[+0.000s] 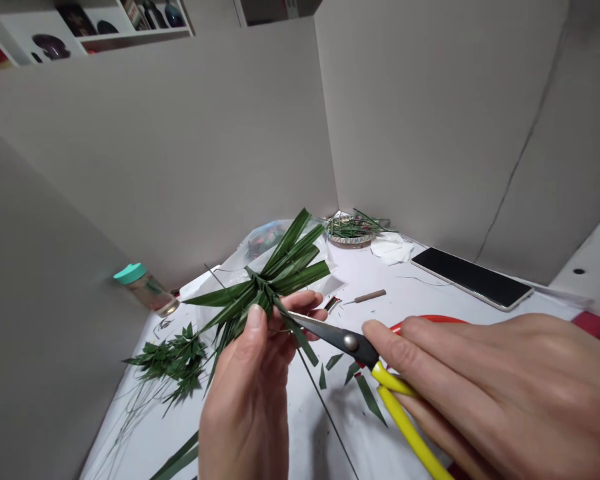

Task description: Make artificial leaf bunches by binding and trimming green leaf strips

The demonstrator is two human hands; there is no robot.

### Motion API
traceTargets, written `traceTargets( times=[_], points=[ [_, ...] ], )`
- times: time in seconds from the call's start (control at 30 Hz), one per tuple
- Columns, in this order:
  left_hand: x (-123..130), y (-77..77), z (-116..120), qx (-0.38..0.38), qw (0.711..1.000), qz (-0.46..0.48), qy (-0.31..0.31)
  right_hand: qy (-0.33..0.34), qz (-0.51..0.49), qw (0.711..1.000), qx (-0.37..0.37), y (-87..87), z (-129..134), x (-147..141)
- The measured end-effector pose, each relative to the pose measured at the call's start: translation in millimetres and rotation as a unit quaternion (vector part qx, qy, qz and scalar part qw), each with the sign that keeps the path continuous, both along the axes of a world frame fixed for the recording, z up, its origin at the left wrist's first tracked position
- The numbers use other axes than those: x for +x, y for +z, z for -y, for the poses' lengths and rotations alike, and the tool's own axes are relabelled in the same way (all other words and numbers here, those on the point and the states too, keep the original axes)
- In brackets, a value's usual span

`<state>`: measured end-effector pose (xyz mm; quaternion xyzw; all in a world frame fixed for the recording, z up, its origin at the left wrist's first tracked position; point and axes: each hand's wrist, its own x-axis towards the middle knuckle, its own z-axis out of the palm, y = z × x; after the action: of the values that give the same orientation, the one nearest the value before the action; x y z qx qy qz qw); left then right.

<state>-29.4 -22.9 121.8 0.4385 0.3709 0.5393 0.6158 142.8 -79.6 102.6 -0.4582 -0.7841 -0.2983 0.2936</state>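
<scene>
Between the thumb and fingers of my left hand (255,380) is a bundle of folded green leaf strips (285,263), fanned out to the upper right and the left. My right hand (495,380) grips scissors (405,413) with yellow handles and dark blades. The blade tips touch or lie just beside a strip on the bundle's lower right, by my left fingers. Whether the blades are around that strip I cannot tell. Below the blades, cut leaf pieces (370,400) are scattered on the white table (300,427).
A pile of leafy pieces (173,360) and a bottle with a teal lid (147,290) stand at left. Behind are a plastic bag (245,253) and a round tray of green strips (350,233). An awl-like tool (369,296) lies mid-table; a dark-screened tablet (473,277) rests at right.
</scene>
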Motion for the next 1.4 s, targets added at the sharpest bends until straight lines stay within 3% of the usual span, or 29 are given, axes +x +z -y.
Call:
traceTargets(
  times=[0.1, 0.37, 0.5, 0.63, 0.83, 0.97, 1.17, 1.4],
  points=[
    [1.7, 0.5, -0.9, 0.000, 1.000, 0.009, 0.007, 0.030, 0.009, 0.999, 0.007, 2.8, -5.6, 1.2],
    [1.3, -3.3, -9.0, -0.007, 0.999, 0.038, 0.006, 0.024, 0.008, 1.000, 0.003, -11.6, -9.7, 12.3],
    [-2.1, -8.3, -20.9, -0.025, 0.999, 0.041, -0.001, 0.042, -0.015, 0.997, -0.057, -13.5, -22.1, 26.5],
    [-8.1, -16.0, -34.9, -0.025, 0.999, 0.033, 0.002, -0.002, -0.050, 0.991, -0.124, -35.9, -41.4, 52.0],
    [-12.9, -25.9, -48.8, -0.005, 0.998, 0.039, -0.044, -0.023, -0.023, 0.990, -0.136, -85.6, -61.8, 86.0],
    [-13.7, -28.2, -51.1, -0.001, 0.996, 0.057, -0.069, -0.037, -0.016, 0.987, -0.156, -108.5, -65.5, 97.1],
    [-9.8, -35.1, -51.0, -0.012, 0.995, 0.059, -0.086, -0.031, -0.069, 0.966, -0.248, -123.3, -71.8, 101.1],
    [-6.5, -46.2, -51.9, -0.025, 0.995, 0.044, -0.081, 0.002, -0.077, 0.958, -0.277, -128.3, -76.9, 97.6]
  ],
)
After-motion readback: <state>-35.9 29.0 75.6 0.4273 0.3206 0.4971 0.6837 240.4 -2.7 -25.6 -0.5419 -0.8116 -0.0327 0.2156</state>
